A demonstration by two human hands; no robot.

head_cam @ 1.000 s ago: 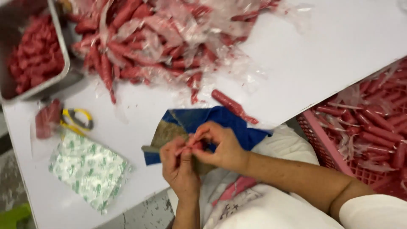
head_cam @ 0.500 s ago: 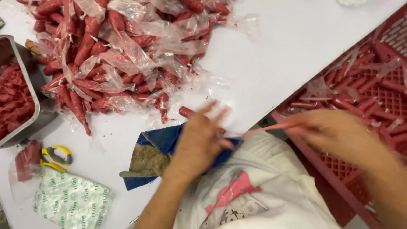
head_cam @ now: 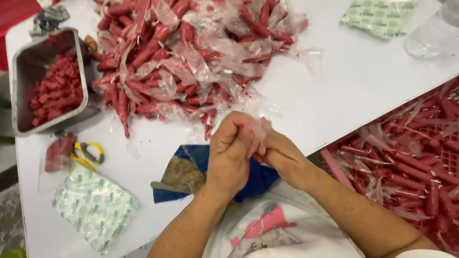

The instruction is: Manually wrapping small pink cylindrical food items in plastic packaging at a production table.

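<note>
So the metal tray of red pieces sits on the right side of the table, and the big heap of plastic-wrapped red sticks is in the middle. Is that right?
Not quite. The head view shows the metal tray of red pieces on the left side of the table, not the right. The heap of plastic-wrapped red sticks does lie in the middle.

A white table [head_cam: 363, 91] fills the view, evenly lit, grey floor [head_cam: 7, 224] at left.

This looks like a small food-packing workroom. A long white worktop [head_cam: 363, 86] carries a great heap of red sausages in clear plastic wrappers [head_cam: 191, 57], a metal tray [head_cam: 28, 62] of unwrapped red pieces, and beside it a pink plastic crate [head_cam: 406, 162] filled with more.
</note>
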